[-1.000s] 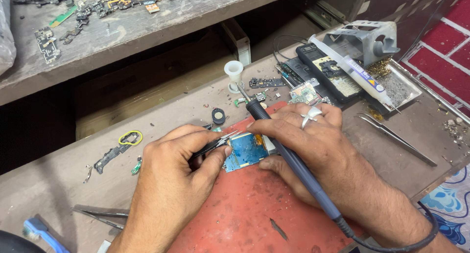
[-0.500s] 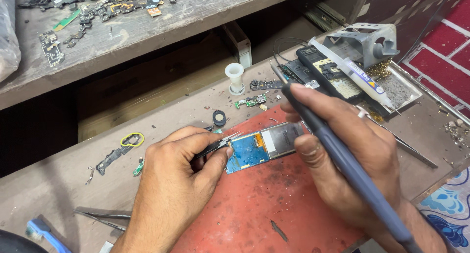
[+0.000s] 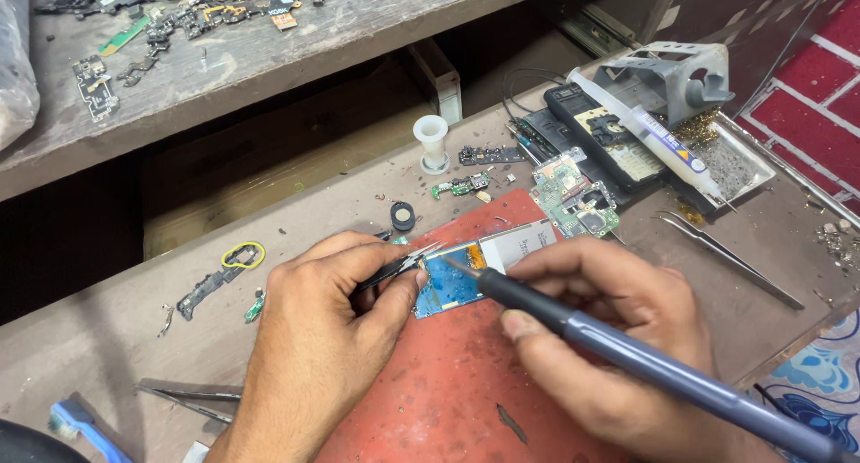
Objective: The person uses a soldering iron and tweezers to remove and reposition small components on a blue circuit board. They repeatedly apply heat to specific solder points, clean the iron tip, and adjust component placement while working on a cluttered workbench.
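A worn grey wooden workbench [image 3: 107, 373], w/ a red mat [image 3: 448, 391] on it and a higher shelf [image 3: 296, 60] behind, full of small phone parts.

Left hand [image 3: 322, 347]: thumb and index finger are closed narrow on black tweezers [image 3: 399, 264], the tips touching the top left edge of a small blue circuit board [image 3: 451, 282] which lies flat on the red mat. Right hand [image 3: 618, 338]: fingers wrapped around the soldering iron [image 3: 627, 351], held like a pen; its metal tip rests on the board near the orange flex part, just beside the tweezers tips. The grey handle goes out to the lower right corner. A white shiny piece [image 3: 524, 242] is attached to the right end of the board.

Further out: a green bare motherboard [image 3: 573, 199] at the mat's top right corner, a second pair of steel tweezers [image 3: 730, 257] to the right, a black phone frame [image 3: 600, 136] w/ a white tube [image 3: 663, 150] lying over it, and a grey metal iron stand [image 3: 681, 73] on a tray. Behind the mat is a white small spool [image 3: 431, 141] and a black ring [image 3: 403, 216]. At left is a yellow rubber band [image 3: 244, 254], more tweezers [image 3: 184, 396] and a blue toothbrush [image 3: 85, 427] near the bottom edge.
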